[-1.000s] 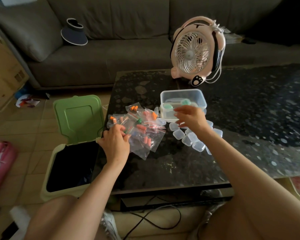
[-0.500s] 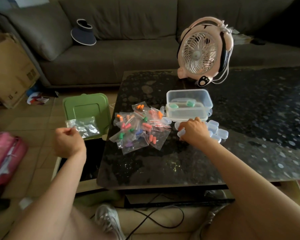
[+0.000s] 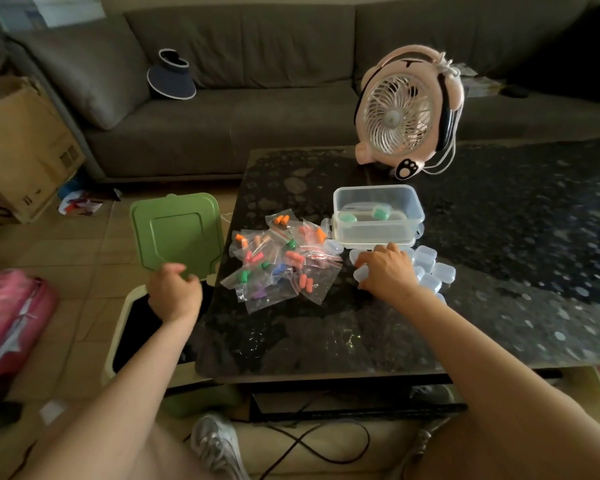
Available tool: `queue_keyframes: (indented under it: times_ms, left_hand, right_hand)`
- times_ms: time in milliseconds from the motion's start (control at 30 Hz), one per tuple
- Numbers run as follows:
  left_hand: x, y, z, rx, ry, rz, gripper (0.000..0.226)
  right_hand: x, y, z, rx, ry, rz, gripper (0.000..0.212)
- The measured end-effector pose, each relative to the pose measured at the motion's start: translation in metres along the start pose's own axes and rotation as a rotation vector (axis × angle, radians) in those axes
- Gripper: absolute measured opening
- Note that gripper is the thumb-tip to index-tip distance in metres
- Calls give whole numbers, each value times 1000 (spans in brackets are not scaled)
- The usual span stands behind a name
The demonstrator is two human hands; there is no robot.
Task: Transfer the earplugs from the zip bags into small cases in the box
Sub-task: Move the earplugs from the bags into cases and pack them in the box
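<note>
Several clear zip bags with orange, pink, green and purple earplugs lie heaped on the dark table. Behind them to the right stands a clear plastic box holding two small cases with green contents. A pile of empty clear small cases sits in front of the box. My right hand rests on this pile, fingers curled around one small case at its left edge. My left hand hovers over the open bin left of the table, loosely curled with nothing in it.
The bin's green lid stands upright against the table's left edge. A pink desk fan stands at the table's back, its cord trailing right. A grey sofa lies behind; a cardboard box and pink bag sit on the floor at left.
My left hand carried an empty zip bag from the heap to the bin and no longer holds it. My right hand moved from the box down onto the small cases.
</note>
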State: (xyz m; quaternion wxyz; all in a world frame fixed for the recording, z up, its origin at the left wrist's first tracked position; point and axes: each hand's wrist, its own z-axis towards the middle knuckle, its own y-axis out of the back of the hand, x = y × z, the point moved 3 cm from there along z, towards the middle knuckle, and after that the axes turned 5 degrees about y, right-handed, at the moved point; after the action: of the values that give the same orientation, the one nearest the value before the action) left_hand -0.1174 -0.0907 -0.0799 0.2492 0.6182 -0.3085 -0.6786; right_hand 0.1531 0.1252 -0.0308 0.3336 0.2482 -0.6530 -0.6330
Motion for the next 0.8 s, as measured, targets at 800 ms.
queue_keyframes:
  times_ms: [800]
  left_hand:
    - [-72, -40, -116, 49, -1031, 481, 40]
  right_hand:
    - [30, 4, -6, -70, 159, 258, 23]
